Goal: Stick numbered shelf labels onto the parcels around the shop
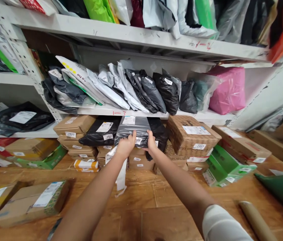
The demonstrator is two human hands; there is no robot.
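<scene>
The left hand (125, 146) and right hand (152, 142) are both closing on the near edge of the grey parcel (132, 129), thumbs pressing on top and fingers curling underneath, so neither palm is free. The grey parcel is lying on a stack of small cardboard boxes (138, 161) in the bay on the floor, its far end sitting just under the shelf edge (121, 113). Touching the grey parcel on its left is a black parcel (101, 131); on its right a black bag (159, 132) is pressing against it, and beyond that a large box (191, 134) is resting. Above the grey parcel a row of mailers (131, 87) is leaning along the shelf. Below it a white strip (121, 177) is dangling toward the floor (141, 201). The likely risk here: the plastic wrap is slick and the grip is only taking the edge, so the grey parcel may be slipping or sagging, and dragging against its neighbours could be pulling the black bag or toppling the small cardboard boxes underneath.
</scene>
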